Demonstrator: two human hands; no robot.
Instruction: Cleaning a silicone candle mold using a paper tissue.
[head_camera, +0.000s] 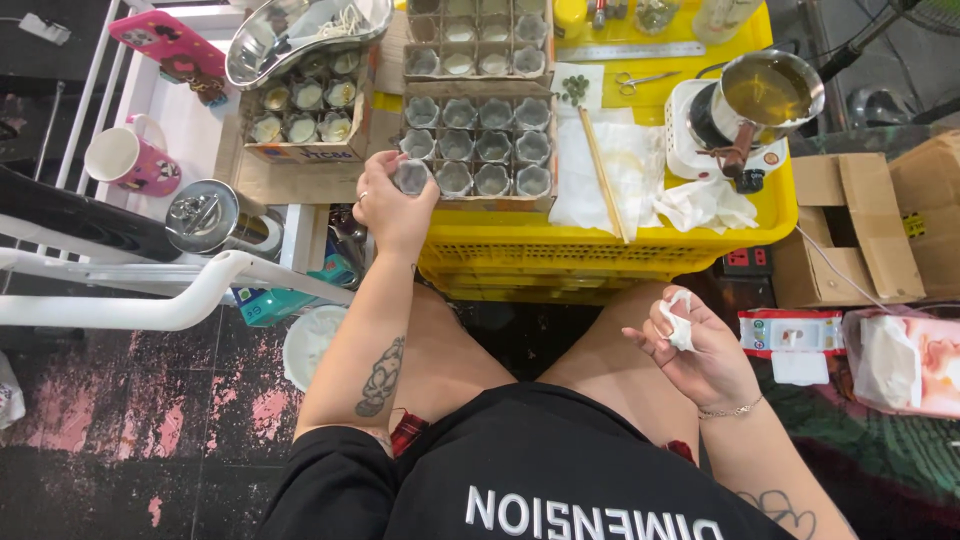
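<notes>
White crumpled tissue is sitting pinched between the thumb and fingertips of the right hand, in the lower right of the frame; the other fingers are curling loosely, palm turned up. Left of centre, the left hand is closing its fingers around a small clear glass jar, gripping it at the near-left corner of a cardboard tray whose divided cells are holding more such jars in rows. That tray is resting on a yellow plastic crate across the upper middle of the frame. To its right on the crate are lying a white cloth, a thin wooden stick and a steel pot of amber liquid on a small white burner. In the upper left, a pink mug and a steel lidded canister are standing on a white rack. Dark floor with worn pink patches is showing below. Both forearms are reaching forward over bare knees, the left one extended further up.
</notes>
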